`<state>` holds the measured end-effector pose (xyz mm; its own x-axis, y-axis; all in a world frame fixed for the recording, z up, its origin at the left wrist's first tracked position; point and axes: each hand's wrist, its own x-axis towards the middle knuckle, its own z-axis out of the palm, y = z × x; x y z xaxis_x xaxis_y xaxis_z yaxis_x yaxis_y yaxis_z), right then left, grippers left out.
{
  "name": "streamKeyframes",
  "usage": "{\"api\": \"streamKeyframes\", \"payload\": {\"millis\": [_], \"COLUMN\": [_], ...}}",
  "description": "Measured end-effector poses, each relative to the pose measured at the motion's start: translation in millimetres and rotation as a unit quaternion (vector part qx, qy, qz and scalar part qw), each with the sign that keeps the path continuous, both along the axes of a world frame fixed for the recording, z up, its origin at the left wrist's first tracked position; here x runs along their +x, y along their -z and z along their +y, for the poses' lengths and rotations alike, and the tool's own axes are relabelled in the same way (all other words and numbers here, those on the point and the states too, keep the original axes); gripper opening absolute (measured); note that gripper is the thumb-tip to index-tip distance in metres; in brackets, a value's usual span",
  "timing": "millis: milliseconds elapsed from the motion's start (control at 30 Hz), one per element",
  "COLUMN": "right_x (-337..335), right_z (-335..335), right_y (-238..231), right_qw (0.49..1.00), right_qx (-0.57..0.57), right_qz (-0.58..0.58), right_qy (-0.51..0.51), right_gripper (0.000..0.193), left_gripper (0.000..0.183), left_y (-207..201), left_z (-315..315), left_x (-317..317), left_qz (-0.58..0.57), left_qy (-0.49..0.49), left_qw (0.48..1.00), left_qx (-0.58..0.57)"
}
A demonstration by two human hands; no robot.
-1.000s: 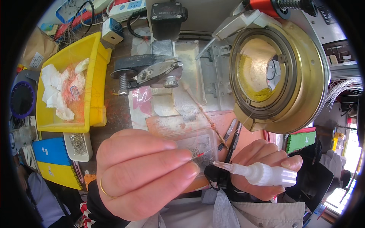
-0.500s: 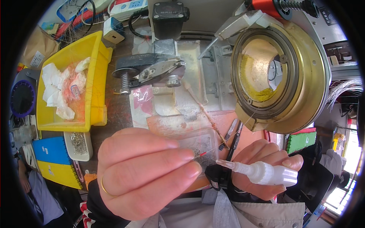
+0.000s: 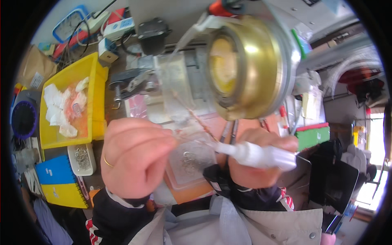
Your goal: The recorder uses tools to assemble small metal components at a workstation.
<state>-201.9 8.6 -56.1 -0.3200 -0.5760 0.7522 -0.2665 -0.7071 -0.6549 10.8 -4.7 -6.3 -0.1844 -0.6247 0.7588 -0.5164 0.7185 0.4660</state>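
My left hand is closed in a pinch, with a ring on one finger. A thin line shows faintly at its fingertips, blurred by motion; its red part hardly shows now. In my right hand lies a small white glue-type dropper bottle, tilted flat, its narrow nozzle aimed left at the pinched fingertips and apart from them. Below and between the hands sits a clear plastic box holding small metal hooks.
A large brass ring-shaped machine head stands beyond my right hand. A clamp arm and a thin stick are ahead. At left are a yellow bin with tissues, a white tray of metal pieces, and a blue-and-yellow pad.
The view has swung, so the machine shows farther left. Both hands have moved up in the picture, uncovering more of the clear box. The gap between nozzle and left fingertips has widened.
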Motion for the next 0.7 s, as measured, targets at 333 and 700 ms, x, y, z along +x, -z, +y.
{"api": "streamKeyframes", "payload": {"millis": [333, 700], "right_x": [-41.4, -125.8], "right_z": [29.0, 66.1], "right_y": [-53.2, -16.2], "right_qw": [0.962, 0.924], "right_qx": [0.018, 0.352], "right_qz": [-0.146, 0.090], "right_qy": [-0.232, 0.115], "right_gripper": [0.045, 0.023], "left_gripper": [0.018, 0.016], "left_y": [10.0, 5.7], "left_z": [2.2, 2.7], "left_x": [-11.5, -5.3], "left_qz": [0.219, 0.131], "left_qy": [0.071, 0.054], "left_qw": [0.961, 0.987], "left_qx": [0.154, 0.082]}}
